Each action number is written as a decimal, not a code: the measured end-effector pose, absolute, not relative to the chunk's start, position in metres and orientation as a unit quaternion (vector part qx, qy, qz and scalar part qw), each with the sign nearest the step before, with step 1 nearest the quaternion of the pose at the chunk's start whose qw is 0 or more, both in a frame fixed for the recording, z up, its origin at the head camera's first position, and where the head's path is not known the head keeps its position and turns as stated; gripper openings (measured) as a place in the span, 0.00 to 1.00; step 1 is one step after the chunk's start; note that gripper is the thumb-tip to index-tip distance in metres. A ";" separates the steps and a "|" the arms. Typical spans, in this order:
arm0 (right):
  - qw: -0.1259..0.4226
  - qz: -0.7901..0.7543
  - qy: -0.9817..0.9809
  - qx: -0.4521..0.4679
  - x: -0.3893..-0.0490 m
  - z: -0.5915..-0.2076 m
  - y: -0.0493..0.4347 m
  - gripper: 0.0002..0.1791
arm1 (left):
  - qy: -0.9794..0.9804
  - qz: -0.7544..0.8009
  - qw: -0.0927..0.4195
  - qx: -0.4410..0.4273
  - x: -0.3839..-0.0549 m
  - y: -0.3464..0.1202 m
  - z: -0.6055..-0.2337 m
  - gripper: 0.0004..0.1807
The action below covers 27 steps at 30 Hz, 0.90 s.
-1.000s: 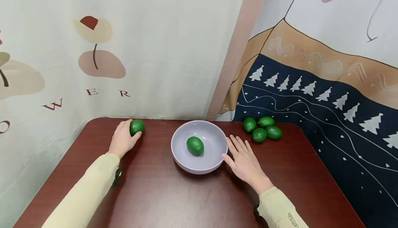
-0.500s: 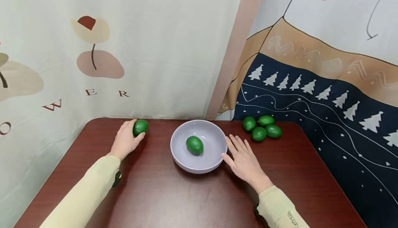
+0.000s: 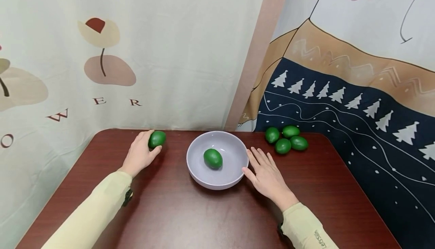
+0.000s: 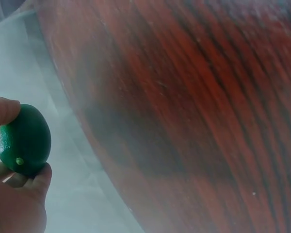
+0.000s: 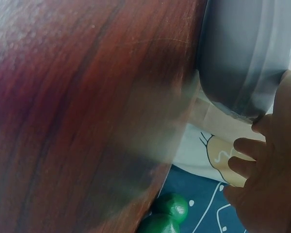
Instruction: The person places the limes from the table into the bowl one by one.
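Observation:
My left hand grips a dark green lime near the table's back edge, left of the bowl. In the left wrist view, thumb and fingers wrap round this lime, and its pale stem end shows. A light purple-grey bowl stands at the middle back with a single lime lying inside. At the bowl's right side rests my right hand, fingers spread and fairly straight, with thumb and forefinger at the rim. The right wrist view has the bowl's outer wall beside those fingertips.
Several more limes sit clustered at the back right of the brown wooden table, beyond my right hand. Printed curtains hang directly behind the table's back edge and down its right side.
My left hand has moved slightly right toward the bowl, carrying the lime along. The right hand, the bowl and the other limes keep their places.

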State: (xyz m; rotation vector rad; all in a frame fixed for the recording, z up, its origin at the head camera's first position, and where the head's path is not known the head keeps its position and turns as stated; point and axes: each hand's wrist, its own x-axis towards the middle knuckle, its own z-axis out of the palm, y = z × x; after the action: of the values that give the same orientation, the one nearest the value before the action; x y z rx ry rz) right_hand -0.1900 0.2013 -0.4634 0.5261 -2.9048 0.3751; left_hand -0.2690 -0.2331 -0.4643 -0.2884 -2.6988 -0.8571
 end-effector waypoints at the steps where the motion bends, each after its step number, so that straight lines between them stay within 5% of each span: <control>1: 0.083 0.125 -0.973 0.176 -0.190 -0.464 0.201 0.38 | -0.938 -0.298 0.147 -0.103 -0.269 -0.232 -0.464 0.35; 27: 0.083 0.126 -0.973 0.174 -0.189 -0.463 0.200 0.38 | -0.914 -0.309 0.190 -0.183 -0.263 -0.200 -0.440 0.32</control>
State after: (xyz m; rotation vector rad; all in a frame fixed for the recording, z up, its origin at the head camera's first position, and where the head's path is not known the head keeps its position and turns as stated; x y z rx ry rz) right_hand -0.1895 0.2005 -0.4628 0.5202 -2.9064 0.3750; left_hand -0.2627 -0.2003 -0.4401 -0.5141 -2.5679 -0.8696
